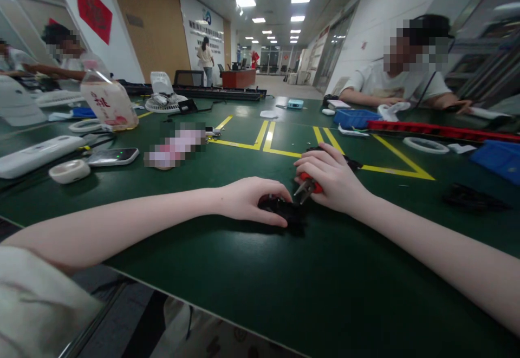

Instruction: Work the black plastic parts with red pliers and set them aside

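My left hand (254, 201) is closed round a small black part (280, 206) low over the green table (195, 277); its exact kind is hard to make out. In my right hand (331, 179) are pliers (307, 187) with red handles, their metal jaws pointing down and left at the black part. Whether the jaws touch the part cannot be told. Behind my right hand, another dark object (352, 163) partly shows, mostly covered by the fingers.
Yellow tape lines (284, 152) mark the table. On the left are a phone (114, 156), a white power strip (38, 155) and a bottle (109, 98). Blue trays (355, 118) and a red strip (439, 129) lie right. A co-worker (400, 79) sits opposite.
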Demonstrator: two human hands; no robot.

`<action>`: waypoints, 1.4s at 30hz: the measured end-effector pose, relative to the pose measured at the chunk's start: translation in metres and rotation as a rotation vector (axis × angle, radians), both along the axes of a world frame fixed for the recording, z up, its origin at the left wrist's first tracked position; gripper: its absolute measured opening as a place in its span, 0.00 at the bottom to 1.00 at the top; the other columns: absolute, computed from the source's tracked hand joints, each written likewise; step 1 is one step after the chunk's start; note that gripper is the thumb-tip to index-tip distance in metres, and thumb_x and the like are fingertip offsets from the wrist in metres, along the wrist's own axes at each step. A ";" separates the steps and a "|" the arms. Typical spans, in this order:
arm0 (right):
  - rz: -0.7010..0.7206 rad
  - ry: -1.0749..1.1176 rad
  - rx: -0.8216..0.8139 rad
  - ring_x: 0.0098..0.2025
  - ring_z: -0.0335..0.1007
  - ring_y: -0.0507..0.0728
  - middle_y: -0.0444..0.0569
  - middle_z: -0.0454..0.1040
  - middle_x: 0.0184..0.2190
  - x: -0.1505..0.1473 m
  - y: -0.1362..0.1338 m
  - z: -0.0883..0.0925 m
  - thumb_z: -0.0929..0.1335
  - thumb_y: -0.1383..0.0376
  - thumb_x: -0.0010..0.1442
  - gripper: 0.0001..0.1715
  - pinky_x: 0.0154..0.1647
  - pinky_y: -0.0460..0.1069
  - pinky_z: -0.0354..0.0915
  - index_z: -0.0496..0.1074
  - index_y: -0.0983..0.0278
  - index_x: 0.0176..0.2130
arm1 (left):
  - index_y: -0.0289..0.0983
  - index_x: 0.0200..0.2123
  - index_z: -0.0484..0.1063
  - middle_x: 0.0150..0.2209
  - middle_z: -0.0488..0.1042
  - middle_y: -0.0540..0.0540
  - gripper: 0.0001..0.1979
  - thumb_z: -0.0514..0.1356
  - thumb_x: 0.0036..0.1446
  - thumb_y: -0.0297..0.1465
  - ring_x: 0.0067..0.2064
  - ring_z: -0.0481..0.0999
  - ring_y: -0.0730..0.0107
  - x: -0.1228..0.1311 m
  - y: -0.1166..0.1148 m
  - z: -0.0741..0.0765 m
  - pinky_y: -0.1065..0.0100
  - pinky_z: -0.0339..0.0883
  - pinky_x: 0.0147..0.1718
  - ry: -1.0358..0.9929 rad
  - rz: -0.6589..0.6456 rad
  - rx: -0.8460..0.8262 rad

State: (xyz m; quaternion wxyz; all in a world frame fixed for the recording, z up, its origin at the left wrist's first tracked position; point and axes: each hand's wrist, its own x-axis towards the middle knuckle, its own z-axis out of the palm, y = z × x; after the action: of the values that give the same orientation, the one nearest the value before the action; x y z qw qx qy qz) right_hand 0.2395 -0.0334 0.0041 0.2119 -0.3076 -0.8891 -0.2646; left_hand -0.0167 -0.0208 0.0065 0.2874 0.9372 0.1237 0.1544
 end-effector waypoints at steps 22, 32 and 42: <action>0.082 -0.129 0.188 0.34 0.67 0.60 0.51 0.75 0.29 -0.005 -0.005 0.003 0.65 0.64 0.57 0.03 0.49 0.58 0.65 0.68 0.61 0.31 | 0.35 0.49 0.72 0.44 0.76 0.46 0.17 0.65 0.60 0.37 0.43 0.75 0.66 0.010 -0.023 -0.001 0.69 0.65 0.40 -0.007 -0.027 -0.097; 0.064 -0.133 0.181 0.36 0.66 0.60 0.51 0.74 0.30 -0.004 -0.004 0.000 0.66 0.64 0.57 0.04 0.47 0.57 0.62 0.67 0.62 0.32 | 0.34 0.42 0.71 0.33 0.69 0.52 0.15 0.66 0.58 0.37 0.32 0.65 0.74 0.010 -0.018 -0.002 0.72 0.57 0.30 -0.031 -0.023 -0.156; 0.074 -0.154 0.127 0.34 0.63 0.58 0.50 0.72 0.28 -0.005 -0.005 0.004 0.66 0.64 0.58 0.05 0.37 0.54 0.57 0.67 0.62 0.29 | 0.35 0.43 0.72 0.33 0.70 0.52 0.16 0.67 0.57 0.37 0.31 0.65 0.74 0.009 -0.017 -0.002 0.72 0.57 0.28 -0.055 -0.030 -0.161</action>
State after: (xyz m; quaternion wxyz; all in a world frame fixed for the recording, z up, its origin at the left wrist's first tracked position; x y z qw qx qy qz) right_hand 0.2349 -0.0389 0.0079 0.1717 -0.2390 -0.8950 -0.3353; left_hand -0.0079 -0.0379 0.0043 0.3676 0.9081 0.1137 0.1654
